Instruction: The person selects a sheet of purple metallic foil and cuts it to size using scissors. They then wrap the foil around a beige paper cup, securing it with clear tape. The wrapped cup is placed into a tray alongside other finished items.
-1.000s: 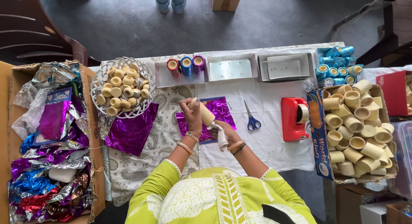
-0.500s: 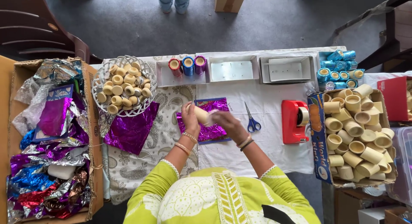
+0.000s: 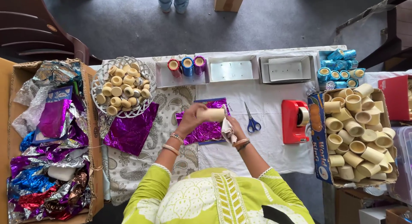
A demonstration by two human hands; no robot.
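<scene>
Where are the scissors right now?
The scissors lie on the white cloth, right of the purple foil sheet and left of the red tape dispenser.

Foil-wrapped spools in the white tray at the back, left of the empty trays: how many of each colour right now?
Red spool: 1
Blue spool: 1
Purple spool: 1
Total: 3, standing side by side in the white tray.

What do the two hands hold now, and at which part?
The left hand grips a cream tube by its left end, held level above the purple foil. The right hand holds a pale cloth-like piece; the exact grip is hidden.
</scene>
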